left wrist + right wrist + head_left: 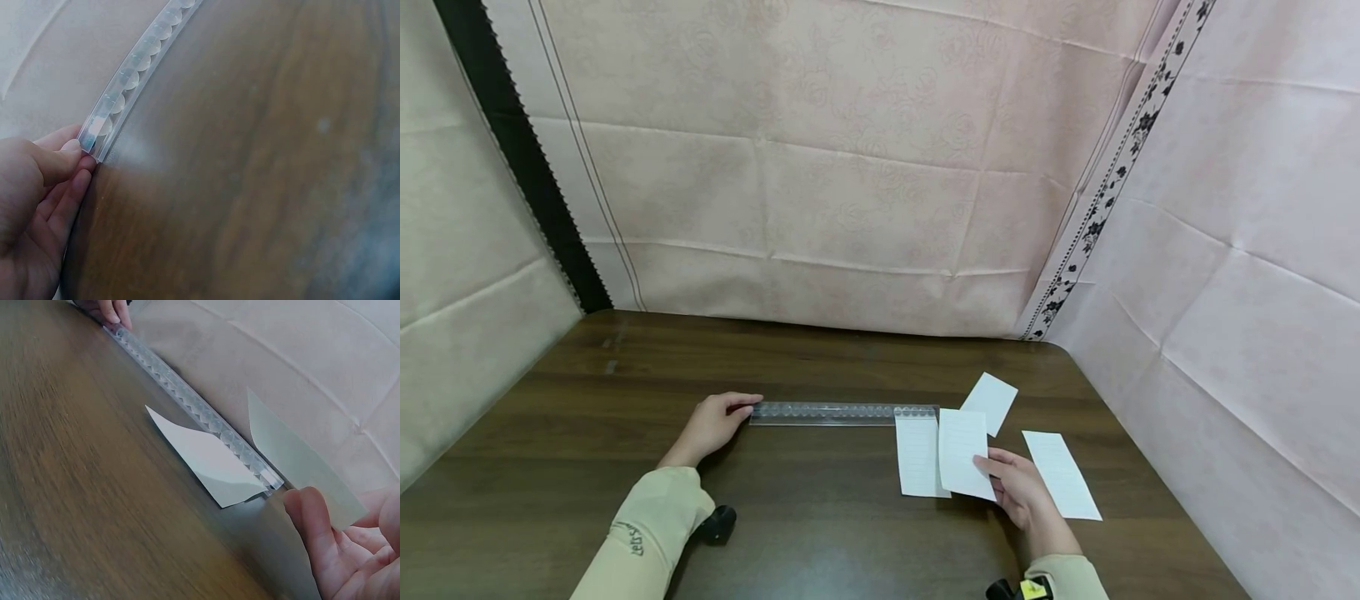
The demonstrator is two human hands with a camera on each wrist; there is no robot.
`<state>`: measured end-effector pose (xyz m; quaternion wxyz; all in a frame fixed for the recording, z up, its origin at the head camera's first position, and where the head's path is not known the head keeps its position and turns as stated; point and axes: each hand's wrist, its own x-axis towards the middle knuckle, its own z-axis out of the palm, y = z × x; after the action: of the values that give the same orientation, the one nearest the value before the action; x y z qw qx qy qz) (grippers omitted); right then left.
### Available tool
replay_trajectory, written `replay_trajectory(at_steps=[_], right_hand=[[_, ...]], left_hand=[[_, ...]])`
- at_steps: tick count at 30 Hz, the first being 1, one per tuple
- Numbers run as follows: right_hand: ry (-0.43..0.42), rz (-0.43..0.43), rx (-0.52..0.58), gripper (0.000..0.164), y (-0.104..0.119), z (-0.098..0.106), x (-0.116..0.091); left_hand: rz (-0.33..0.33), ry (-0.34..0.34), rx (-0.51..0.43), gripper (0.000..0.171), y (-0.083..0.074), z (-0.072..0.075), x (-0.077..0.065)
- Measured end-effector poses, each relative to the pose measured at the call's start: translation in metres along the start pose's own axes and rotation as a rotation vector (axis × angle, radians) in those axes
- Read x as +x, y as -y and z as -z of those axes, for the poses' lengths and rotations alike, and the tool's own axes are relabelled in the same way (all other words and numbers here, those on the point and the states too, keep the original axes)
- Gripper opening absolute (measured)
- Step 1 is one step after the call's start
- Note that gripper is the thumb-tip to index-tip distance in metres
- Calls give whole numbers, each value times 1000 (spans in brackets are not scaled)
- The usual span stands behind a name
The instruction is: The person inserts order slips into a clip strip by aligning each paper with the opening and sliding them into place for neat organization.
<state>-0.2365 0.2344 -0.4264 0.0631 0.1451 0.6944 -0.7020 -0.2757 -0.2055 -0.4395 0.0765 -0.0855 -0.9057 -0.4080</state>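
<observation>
Thumb and fingers of my left hand [715,425] pinch the left end of a clear plastic ruler [827,413]. A scalloped row of round shapes runs along the ruler, plain in the left wrist view. Between thumb and fingers, my right hand [1018,492] holds a white paper slip [962,450] by its lower right side, tilted up in the right wrist view. Left of it, a second paper slip [916,458] lies with its top edge at the ruler's right end, partly covered by the held slip in the head view.
A third paper slip [996,398] lies slanted behind the held one, and another slip [1062,475] lies right of my right hand. The brown wooden table [820,533] is bordered by pale cloth [850,208] at the back and both sides.
</observation>
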Motion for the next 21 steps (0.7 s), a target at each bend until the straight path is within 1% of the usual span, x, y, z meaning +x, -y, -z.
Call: replay_trajectory(at_steps=[12, 21], right_hand=[[7, 0, 5, 35, 1, -7, 0], [9, 4, -15, 35, 3, -13, 0]], left_hand=[[16, 2, -7, 27, -1, 1, -1], [29, 2, -8, 27, -1, 0, 0]])
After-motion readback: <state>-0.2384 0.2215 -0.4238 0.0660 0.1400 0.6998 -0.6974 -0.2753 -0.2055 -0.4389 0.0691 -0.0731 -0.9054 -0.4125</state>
